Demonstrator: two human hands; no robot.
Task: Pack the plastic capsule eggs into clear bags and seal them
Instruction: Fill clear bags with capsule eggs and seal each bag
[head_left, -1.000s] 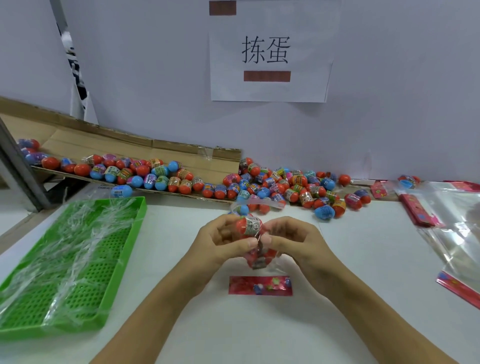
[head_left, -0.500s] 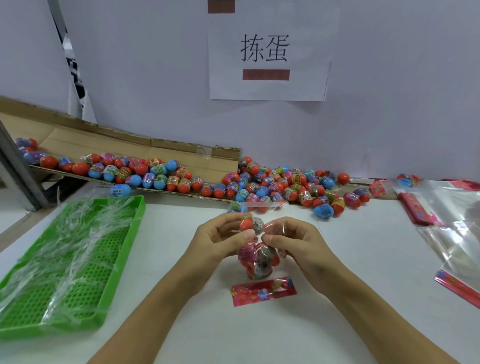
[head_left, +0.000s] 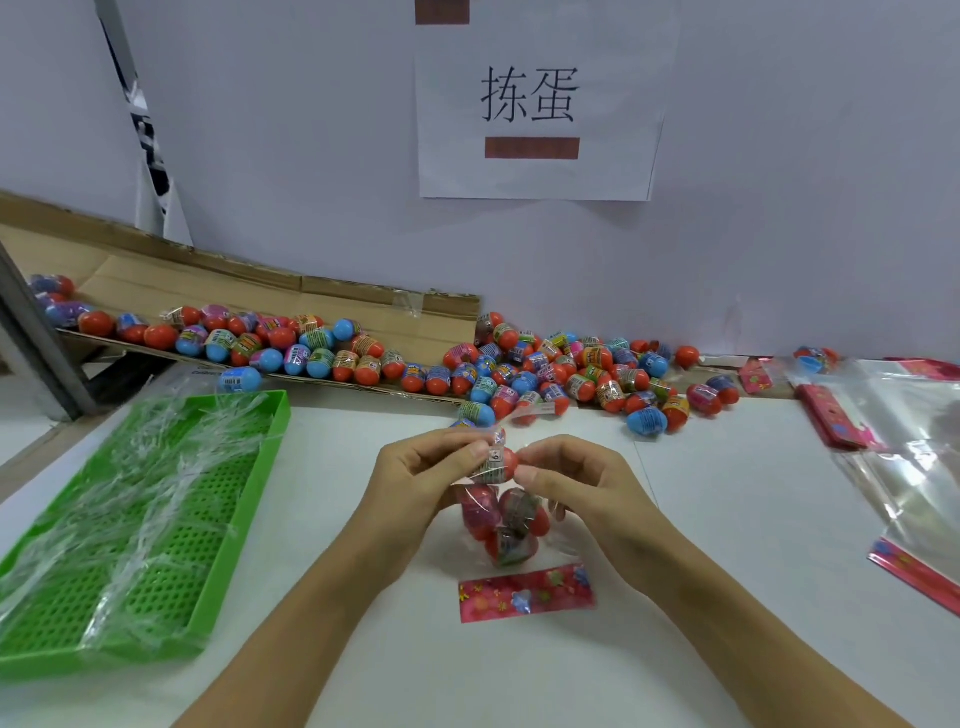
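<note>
The left hand (head_left: 431, 480) is at the middle of the table, with its fingers curled; its thumb and fingertips pinch the top of the clear bag (head_left: 506, 519) at the left side of an orange egg (head_left: 500, 464) that sits at the mouth of the bag. The right hand (head_left: 574, 480) faces it, at 3 o'clock from the egg, also with curled fingers, and it pinches the same bag top from the other side. The two hands almost touch, with the egg between them. Below the hands, at 6 o'clock, the bag hangs down to the table and holds some more eggs, pink and orange; I cannot count them surely. The red printed header (head_left: 527, 592) of the bag lies flat on the white table (head_left: 727, 597), just under these eggs.

At 9 o'clock from the hands stands a green perforated tray (head_left: 249, 499); inside it lie thin clear plastic strips (head_left: 130, 493), crumpled. At 11 o'clock a flat cardboard sheet (head_left: 234, 291) leans against the wall and carries a long row of loose eggs (head_left: 291, 348). At 12 o'clock, a bigger heap of eggs (head_left: 571, 374) lies on the table by the wall, under a paper sign (head_left: 540, 104). At 2 to 3 o'clock, empty clear bags (head_left: 904, 441) with red headers lie at the table edge.
</note>
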